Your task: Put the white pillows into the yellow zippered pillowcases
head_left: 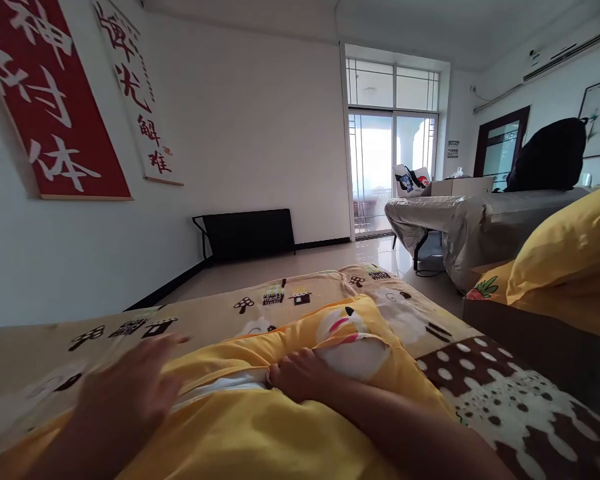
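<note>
A yellow pillowcase (260,433) with a cartoon animal print lies in front of me on the patterned blanket (215,300). White filling (230,381) shows through a long opening in the cloth. My right hand (300,375) is closed on the edge of this opening, its fingers curled into the fabric. Over the left part of the pillowcase is my left hand (135,380), blurred, its thumb and fingers apart and nothing visible in them. Whether its underside touches the cloth I cannot tell.
A yellow pillow (570,240) rests on a brown surface at right. Behind it, a plastic-covered table (430,208) carries a black bag (550,155), a box (460,187) and a printed bag (409,181). A black folded frame (250,233) leans against the wall.
</note>
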